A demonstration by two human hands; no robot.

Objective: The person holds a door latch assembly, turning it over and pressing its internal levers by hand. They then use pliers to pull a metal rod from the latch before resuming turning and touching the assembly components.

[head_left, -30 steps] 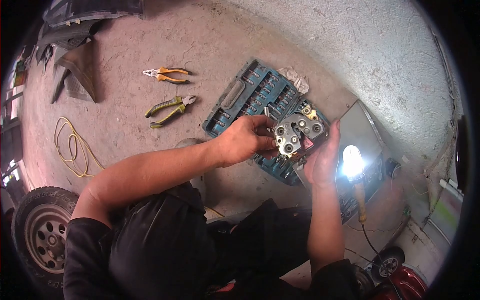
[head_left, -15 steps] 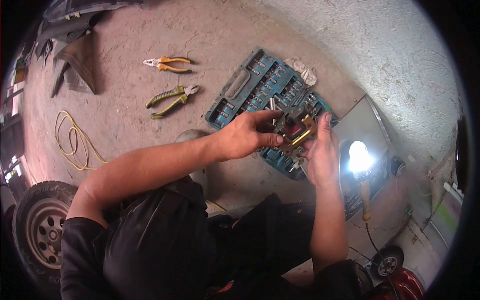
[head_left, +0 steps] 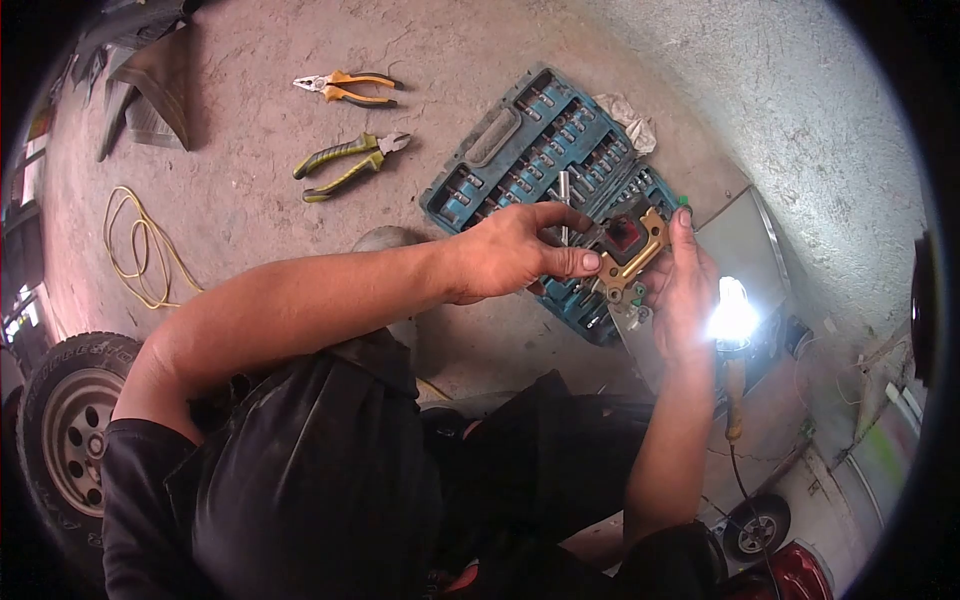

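Observation:
A latch mechanism (head_left: 650, 250), with a black housing, gold-coloured metal plates and a dark red area inside, is held up between both hands above the socket set case (head_left: 468, 190). My left hand (head_left: 510, 252) grips its left side, the thumb pressed on the front and the fingers reaching behind. My right hand (head_left: 685, 290) holds the right side, thumb raised along the edge; its other fingers are partly hidden behind the part. Small green pieces show at the latch's lower edge. Just behind my left fingers, a shiny metal socket or rod (head_left: 563, 188) stands up.
Orange-handled pliers (head_left: 350, 87) and green-handled cutters (head_left: 352, 166) lie on the concrete floor. A lit work lamp (head_left: 734, 320) stands right of my right hand, its cord trailing down. A yellow cord (head_left: 145, 250) and a wheel (head_left: 75, 430) are at left. A wall (head_left: 790, 130) rises at right.
Both hands and the latch have shifted slightly right in the view. The latch has turned so its gold plate faces me more fully. The floor tools also sit differently as the camera moved.

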